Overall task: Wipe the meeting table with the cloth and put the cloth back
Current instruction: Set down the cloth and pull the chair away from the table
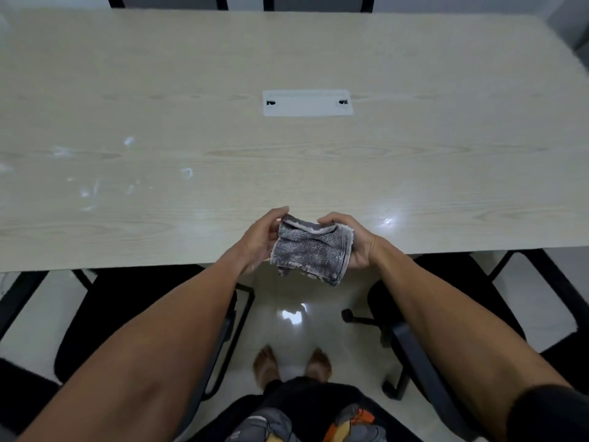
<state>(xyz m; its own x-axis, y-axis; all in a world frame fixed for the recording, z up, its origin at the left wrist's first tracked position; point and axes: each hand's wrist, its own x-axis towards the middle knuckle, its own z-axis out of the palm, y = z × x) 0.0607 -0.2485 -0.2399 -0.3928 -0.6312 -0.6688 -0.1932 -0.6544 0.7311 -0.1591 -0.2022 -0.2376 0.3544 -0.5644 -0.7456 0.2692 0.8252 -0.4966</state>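
1. The folded cloth point(312, 250) could come undone or drop to the floor, since it hangs off the near edge of the worktop point(287, 59) and is pinched only at its sides.
2. White smears at the frame's left could be missed if wiping starts at centre.
3. The cloth sits at lower centre, between the left hand point(259, 240) and right hand point(353, 242), both clamped on it.
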